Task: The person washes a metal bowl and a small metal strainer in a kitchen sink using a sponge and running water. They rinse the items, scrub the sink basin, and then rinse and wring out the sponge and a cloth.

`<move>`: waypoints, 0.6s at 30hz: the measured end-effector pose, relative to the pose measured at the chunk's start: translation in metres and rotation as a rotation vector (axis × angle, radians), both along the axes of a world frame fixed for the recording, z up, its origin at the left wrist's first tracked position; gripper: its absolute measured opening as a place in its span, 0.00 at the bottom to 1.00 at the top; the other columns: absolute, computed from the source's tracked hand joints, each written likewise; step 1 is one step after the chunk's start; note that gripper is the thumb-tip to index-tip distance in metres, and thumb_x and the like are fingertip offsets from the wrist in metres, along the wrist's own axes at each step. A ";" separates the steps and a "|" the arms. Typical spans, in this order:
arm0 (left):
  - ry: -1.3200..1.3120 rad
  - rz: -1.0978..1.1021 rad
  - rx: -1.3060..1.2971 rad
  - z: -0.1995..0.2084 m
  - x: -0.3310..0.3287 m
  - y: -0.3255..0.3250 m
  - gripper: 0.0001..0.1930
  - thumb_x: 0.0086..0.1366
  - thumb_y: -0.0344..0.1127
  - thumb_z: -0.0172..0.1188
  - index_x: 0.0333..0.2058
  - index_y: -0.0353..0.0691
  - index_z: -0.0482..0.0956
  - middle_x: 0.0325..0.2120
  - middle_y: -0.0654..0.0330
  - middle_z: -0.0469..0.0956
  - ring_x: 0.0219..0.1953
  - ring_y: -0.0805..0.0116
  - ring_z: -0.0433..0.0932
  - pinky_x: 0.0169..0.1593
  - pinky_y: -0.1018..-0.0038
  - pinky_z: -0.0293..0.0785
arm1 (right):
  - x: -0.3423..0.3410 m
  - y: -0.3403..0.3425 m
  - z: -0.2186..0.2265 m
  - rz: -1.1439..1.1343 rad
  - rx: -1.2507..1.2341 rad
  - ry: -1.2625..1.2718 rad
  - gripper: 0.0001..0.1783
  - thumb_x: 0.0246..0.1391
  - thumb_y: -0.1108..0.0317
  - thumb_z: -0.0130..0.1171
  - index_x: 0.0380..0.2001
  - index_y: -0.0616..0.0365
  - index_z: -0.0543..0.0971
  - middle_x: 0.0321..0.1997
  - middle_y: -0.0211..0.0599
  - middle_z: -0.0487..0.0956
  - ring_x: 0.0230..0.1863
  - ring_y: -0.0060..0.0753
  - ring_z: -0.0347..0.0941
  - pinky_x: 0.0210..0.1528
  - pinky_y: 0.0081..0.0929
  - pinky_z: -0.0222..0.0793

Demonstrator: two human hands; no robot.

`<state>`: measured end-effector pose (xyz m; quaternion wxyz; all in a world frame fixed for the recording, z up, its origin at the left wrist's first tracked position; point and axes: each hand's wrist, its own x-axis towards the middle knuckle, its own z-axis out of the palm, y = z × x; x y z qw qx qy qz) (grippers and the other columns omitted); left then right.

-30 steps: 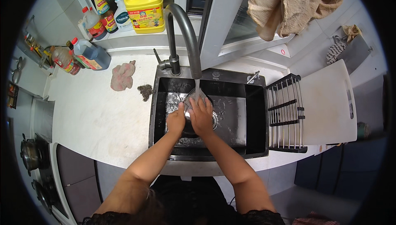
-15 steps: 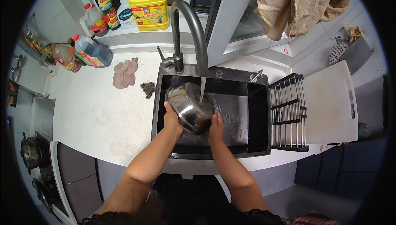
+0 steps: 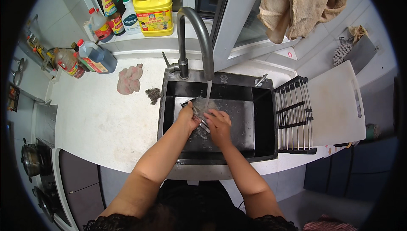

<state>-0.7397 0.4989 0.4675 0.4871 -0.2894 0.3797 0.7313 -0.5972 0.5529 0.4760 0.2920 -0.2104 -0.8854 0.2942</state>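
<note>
Low in the black sink [image 3: 263,150], a shiny metal pot [image 3: 204,126] is tipped under the tap, mostly covered by my hands and splashing water. My left hand [image 3: 188,116] grips its left edge, fingers curled round. On the other side my right hand [image 3: 218,125] rests against it with its fingers spread. A stream of water falls from the dark grey tap [image 3: 206,48] onto the grey, blurred surface between my hands. Its exact tilt is hard to make out.
A pink cloth [image 3: 129,79] and a dark scouring pad [image 3: 153,96] lie left of the sink. Bottles and a yellow detergent jug [image 3: 155,17] stand behind. A drying rack [image 3: 294,114] and white cutting board [image 3: 337,104] are on the right. Towels [image 3: 303,8] hang above.
The pot has turned and gone lower, so its rounded metal base no longer shows. My hands have come closer together, and the right one has shifted from the pot's edge to across it.
</note>
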 end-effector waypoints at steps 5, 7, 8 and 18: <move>-0.029 0.174 0.062 0.013 -0.002 -0.007 0.14 0.69 0.40 0.41 0.41 0.35 0.69 0.40 0.55 0.75 0.39 0.61 0.77 0.43 0.62 0.77 | 0.029 0.028 -0.040 -0.208 -0.418 0.174 0.13 0.54 0.65 0.54 0.44 0.51 0.75 0.49 0.38 0.70 0.51 0.36 0.64 0.55 0.29 0.56; -0.018 0.161 0.040 0.025 0.001 -0.013 0.15 0.69 0.40 0.41 0.42 0.34 0.69 0.40 0.55 0.75 0.40 0.61 0.77 0.44 0.62 0.77 | 0.032 0.045 -0.055 -0.270 -0.901 0.215 0.16 0.57 0.60 0.50 0.47 0.51 0.72 0.50 0.35 0.69 0.52 0.34 0.62 0.57 0.29 0.54; -0.009 0.157 0.029 0.028 0.002 -0.017 0.15 0.69 0.41 0.41 0.42 0.34 0.69 0.40 0.54 0.74 0.40 0.61 0.76 0.44 0.61 0.77 | 0.031 0.051 -0.060 -0.293 -1.145 0.235 0.17 0.59 0.58 0.48 0.49 0.51 0.70 0.51 0.34 0.69 0.53 0.34 0.62 0.58 0.29 0.53; 0.177 -0.147 0.004 0.029 -0.001 -0.051 0.15 0.64 0.42 0.52 0.41 0.35 0.70 0.34 0.55 0.77 0.36 0.62 0.78 0.41 0.63 0.78 | 0.059 0.046 -0.111 -0.574 -1.577 -0.069 0.37 0.49 0.43 0.57 0.56 0.55 0.64 0.56 0.42 0.68 0.58 0.42 0.60 0.60 0.44 0.51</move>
